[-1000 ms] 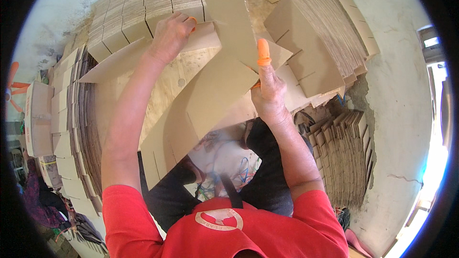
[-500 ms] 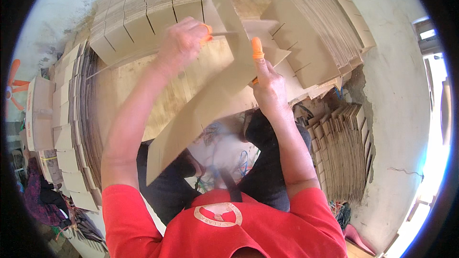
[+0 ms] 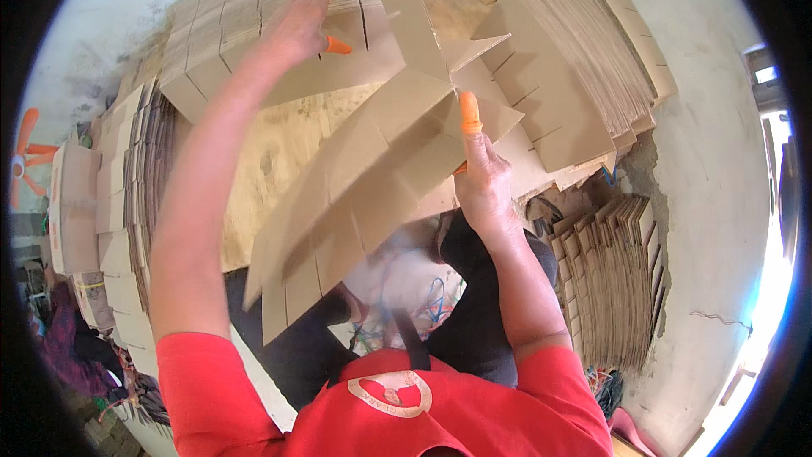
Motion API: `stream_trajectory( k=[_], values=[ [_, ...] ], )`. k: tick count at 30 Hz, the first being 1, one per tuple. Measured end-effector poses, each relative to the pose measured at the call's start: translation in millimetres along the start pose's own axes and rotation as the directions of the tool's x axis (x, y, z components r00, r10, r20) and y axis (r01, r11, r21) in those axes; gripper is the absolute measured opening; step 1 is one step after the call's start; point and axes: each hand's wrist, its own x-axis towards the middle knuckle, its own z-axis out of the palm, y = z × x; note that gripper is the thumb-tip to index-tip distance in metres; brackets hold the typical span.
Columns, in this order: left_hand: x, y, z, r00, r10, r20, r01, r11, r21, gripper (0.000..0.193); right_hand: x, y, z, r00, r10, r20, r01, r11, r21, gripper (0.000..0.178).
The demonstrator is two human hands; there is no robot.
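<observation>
My right hand [image 3: 484, 182], an orange finger cover on its thumb, grips a partly assembled cardboard divider [image 3: 372, 148]. Its long slotted strips run toward my lap, one beside the other, and shorter panels cross them near my thumb. My left hand [image 3: 296, 30] is over the front edge of a stack of slotted cardboard strips [image 3: 262, 4] at the far left. Orange covers sit on its thumb and one finger, which are spread apart with nothing visible between them. Whether it touches the stack I cannot tell.
Below the divider lies a wooden board [image 3: 288, 144]. More cardboard stacks stand at the far right [image 3: 567, 68], along the left [image 3: 139, 195] and low on the right [image 3: 605, 279]. A pale wall [image 3: 710, 178] bounds the right side. An orange fan [image 3: 30, 156] is at the far left.
My left hand has left the divider and moved up and left to the strip stack, its fingers spreading. The divider's long strips now show apart; my right hand keeps its grip, slightly shifted.
</observation>
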Motion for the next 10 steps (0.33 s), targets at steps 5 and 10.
stream_trajectory(
  k=[5,10],
  values=[
    [28.4,-21.8,69.4,0.907,0.154,-0.392,-0.101,0.983,0.152,0.049,4.0,-0.6,-1.2,0.999,-0.05,-0.019,0.05,0.999,-0.021,0.095],
    [36.6,-28.7,62.8,0.97,0.092,-0.225,-0.075,0.994,0.081,0.041,3.7,9.7,5.4,0.99,-0.123,-0.075,0.12,0.992,-0.045,0.098]
  ],
)
